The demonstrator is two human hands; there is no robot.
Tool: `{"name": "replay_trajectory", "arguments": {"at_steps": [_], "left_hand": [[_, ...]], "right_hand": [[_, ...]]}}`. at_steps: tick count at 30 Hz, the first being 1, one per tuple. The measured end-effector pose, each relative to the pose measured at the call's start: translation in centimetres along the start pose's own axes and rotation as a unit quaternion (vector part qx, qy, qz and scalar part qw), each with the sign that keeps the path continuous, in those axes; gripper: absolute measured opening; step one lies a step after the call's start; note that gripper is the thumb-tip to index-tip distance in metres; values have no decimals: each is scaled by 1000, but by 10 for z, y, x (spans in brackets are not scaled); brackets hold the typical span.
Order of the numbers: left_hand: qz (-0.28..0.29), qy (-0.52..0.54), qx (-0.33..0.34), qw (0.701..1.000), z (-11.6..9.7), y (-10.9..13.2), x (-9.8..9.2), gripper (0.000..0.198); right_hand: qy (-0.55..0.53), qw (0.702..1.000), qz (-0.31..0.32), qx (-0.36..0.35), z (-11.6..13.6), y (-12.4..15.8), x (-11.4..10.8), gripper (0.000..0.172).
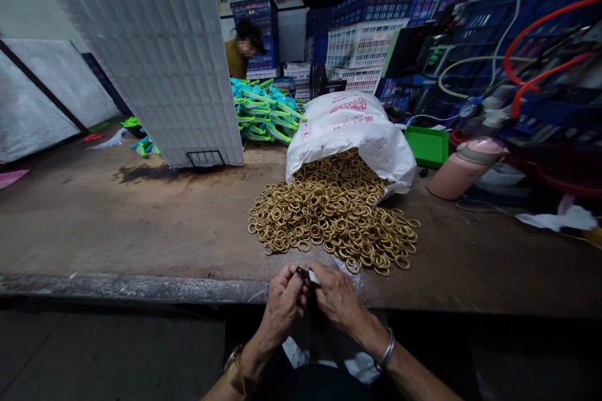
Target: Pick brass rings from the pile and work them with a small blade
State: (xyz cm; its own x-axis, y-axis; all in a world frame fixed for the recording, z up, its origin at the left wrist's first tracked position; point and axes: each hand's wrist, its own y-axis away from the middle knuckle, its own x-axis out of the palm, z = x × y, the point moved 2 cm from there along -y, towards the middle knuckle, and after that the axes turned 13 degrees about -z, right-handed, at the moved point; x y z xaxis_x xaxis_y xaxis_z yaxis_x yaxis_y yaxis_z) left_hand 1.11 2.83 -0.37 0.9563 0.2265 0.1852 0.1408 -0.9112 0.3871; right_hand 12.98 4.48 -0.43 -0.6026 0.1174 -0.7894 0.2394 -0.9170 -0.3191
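At the table's front edge, my left hand [283, 299] and my right hand [336, 296] meet, both with fingers closed in a pinch. Between them is a small object [309, 275], dark at the left and whitish at the right, too small and partly covered to name. Just beyond my fingers lies a heap of brass-coloured rings [324, 219]. The rings spill from the mouth of a white woven sack [348, 125] with red print, which lies on its side.
A white ribbed panel [155, 69] stands upright on the wooden table [141, 232] at left. Green and blue plastic pieces [266, 109] are piled behind it, near another person [237, 53]. A pink bottle [463, 169] and green tray [426, 146] are at right; stacked crates [362, 44] stand behind.
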Motion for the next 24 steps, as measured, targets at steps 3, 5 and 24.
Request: {"name": "replay_trajectory", "arguments": {"at_steps": [3, 5, 24], "left_hand": [[-3, -7, 27, 1000, 2, 0, -1, 38], [0, -14, 35, 999, 3, 3, -2, 36], [56, 244, -177, 952, 5, 3, -16, 26]], "right_hand": [[6, 1000, 15, 3, 0, -1, -1, 28], [25, 999, 40, 7, -3, -3, -1, 29], [184, 980, -23, 79, -16, -53, 26, 18]]}}
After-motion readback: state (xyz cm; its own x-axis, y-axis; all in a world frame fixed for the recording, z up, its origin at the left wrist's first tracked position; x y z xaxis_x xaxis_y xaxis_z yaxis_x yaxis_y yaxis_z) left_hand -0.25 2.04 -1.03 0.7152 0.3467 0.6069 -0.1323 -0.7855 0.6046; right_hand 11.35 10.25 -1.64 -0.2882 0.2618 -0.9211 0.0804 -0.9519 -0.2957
